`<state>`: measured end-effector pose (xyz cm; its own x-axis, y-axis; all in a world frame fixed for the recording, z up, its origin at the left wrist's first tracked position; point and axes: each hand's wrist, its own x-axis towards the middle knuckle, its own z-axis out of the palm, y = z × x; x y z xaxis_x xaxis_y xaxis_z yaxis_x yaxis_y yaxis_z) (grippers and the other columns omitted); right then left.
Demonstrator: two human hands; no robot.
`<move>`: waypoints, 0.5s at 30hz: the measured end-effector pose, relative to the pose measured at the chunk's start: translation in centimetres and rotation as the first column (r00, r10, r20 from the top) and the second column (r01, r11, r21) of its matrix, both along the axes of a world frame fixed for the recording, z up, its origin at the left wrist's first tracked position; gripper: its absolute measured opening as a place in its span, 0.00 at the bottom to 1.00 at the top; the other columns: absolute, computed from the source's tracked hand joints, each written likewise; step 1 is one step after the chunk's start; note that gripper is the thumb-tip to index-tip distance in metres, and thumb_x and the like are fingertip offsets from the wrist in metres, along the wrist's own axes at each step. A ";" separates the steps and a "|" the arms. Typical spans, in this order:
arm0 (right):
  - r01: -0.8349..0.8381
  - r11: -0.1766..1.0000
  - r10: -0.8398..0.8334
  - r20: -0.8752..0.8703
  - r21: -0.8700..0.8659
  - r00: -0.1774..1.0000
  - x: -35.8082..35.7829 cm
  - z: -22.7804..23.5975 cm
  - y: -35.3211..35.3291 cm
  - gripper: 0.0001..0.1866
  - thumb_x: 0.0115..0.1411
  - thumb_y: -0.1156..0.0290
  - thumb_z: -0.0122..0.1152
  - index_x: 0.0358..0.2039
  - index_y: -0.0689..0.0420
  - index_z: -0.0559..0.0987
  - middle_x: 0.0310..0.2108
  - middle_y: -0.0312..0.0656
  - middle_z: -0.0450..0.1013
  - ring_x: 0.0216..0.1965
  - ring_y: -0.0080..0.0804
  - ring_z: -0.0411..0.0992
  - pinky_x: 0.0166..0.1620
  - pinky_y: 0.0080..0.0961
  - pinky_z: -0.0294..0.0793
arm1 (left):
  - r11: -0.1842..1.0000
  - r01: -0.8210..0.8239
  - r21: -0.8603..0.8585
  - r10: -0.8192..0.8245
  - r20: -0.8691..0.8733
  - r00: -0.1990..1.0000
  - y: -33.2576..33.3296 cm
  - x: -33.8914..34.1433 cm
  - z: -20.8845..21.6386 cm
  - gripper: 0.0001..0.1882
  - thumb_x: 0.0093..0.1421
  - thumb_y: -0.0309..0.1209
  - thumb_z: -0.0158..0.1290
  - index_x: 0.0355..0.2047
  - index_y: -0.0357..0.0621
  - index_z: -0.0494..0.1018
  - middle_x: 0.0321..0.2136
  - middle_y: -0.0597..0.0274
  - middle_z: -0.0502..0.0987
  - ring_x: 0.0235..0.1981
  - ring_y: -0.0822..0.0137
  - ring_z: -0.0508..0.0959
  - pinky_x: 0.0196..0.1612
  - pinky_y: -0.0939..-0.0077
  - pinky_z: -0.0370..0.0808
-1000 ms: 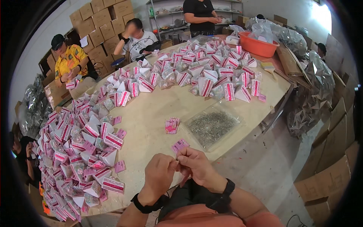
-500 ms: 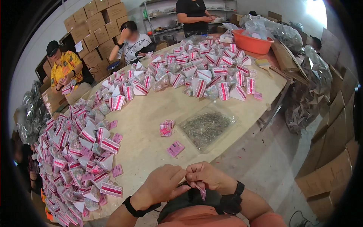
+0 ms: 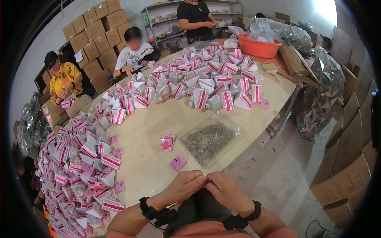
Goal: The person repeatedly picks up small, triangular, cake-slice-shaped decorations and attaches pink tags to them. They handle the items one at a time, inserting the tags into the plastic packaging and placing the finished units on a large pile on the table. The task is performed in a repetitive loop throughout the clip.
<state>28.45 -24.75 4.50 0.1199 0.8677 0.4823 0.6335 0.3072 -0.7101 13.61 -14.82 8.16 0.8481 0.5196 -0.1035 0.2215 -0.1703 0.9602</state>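
Observation:
My left hand (image 3: 185, 187) and my right hand (image 3: 227, 190) meet at the near table edge, thumbs and fingertips pinched together. A tiny pale bit shows between the fingertips, but what they hold is mostly hidden. Just beyond them a single pink card (image 3: 177, 163) lies flat on the table (image 3: 137, 158). Farther off stands a small stack of pink cards (image 3: 167, 142). To its right, a shallow clear plastic tray or bag (image 3: 234, 147) holds a heap of small silvery metal pieces (image 3: 209, 142), like pins or clips.
Clear packs with pink-striped labels lie heaped at the left (image 3: 75, 174) and across the far side (image 3: 200, 95). A brush (image 3: 270, 68) and an orange basin (image 3: 258, 47) are at the far right. Cardboard boxes (image 3: 345, 174) stand along the right; several people work around the table.
Both hands have drawn closer together with fingertips touching. The pink card that hung below my right hand no longer shows. The seated person at the back has lowered a hand from the head.

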 end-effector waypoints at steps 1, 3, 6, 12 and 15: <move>0.010 1.000 -0.009 -0.036 0.022 0.999 0.2 0.1 -0.1 0.09 0.54 0.73 0.60 0.35 0.61 0.73 0.29 0.47 0.73 0.30 0.44 0.74 0.32 0.32 0.72 | 1.000 0.016 0.013 -0.016 0.006 1.000 0.2 0.3 -0.2 0.17 0.65 0.36 0.46 0.22 0.38 0.67 0.17 0.73 0.63 0.21 0.81 0.60 0.23 0.80 0.59; 0.027 0.998 -0.020 -0.108 0.065 0.994 0.6 0.3 -0.2 0.08 0.54 0.74 0.60 0.34 0.61 0.75 0.29 0.47 0.74 0.30 0.45 0.74 0.33 0.30 0.73 | 0.997 0.052 0.052 -0.053 0.009 0.999 0.7 1.0 -0.3 0.17 0.65 0.37 0.46 0.23 0.38 0.67 0.17 0.73 0.64 0.21 0.81 0.60 0.23 0.80 0.60; 0.039 0.999 -0.042 -0.261 -0.016 0.964 1.3 0.1 0.3 0.06 0.54 0.75 0.60 0.33 0.62 0.77 0.28 0.46 0.74 0.30 0.41 0.74 0.33 0.29 0.73 | 0.989 0.118 0.094 -0.114 -0.046 0.992 1.9 2.0 0.1 0.17 0.66 0.39 0.46 0.24 0.39 0.68 0.17 0.73 0.64 0.21 0.81 0.62 0.24 0.81 0.61; 0.016 0.985 -0.124 -0.638 -0.172 0.760 3.7 -1.9 1.7 0.06 0.56 0.76 0.59 0.34 0.63 0.78 0.27 0.38 0.76 0.24 0.20 0.71 0.25 0.17 0.69 | 0.842 0.151 0.518 -0.024 -0.244 0.969 13.1 7.9 6.5 0.19 0.62 0.45 0.48 0.29 0.38 0.71 0.21 0.54 0.73 0.23 0.63 0.71 0.30 0.66 0.68; -0.085 0.889 -0.272 -0.669 -0.449 0.691 3.9 -0.5 2.0 0.07 0.57 0.75 0.59 0.36 0.62 0.78 0.24 0.37 0.75 0.19 0.15 0.68 0.19 0.13 0.65 | 0.554 0.079 0.829 0.167 -0.204 0.965 21.9 10.8 7.5 0.20 0.58 0.45 0.50 0.39 0.39 0.72 0.30 0.44 0.76 0.34 0.49 0.76 0.37 0.57 0.71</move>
<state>32.37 -22.74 3.96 0.3554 0.9163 -0.1848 -0.0974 -0.1603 -0.9822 24.39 7.12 15.63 0.8334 0.5138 0.2037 0.4413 -0.8404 0.3145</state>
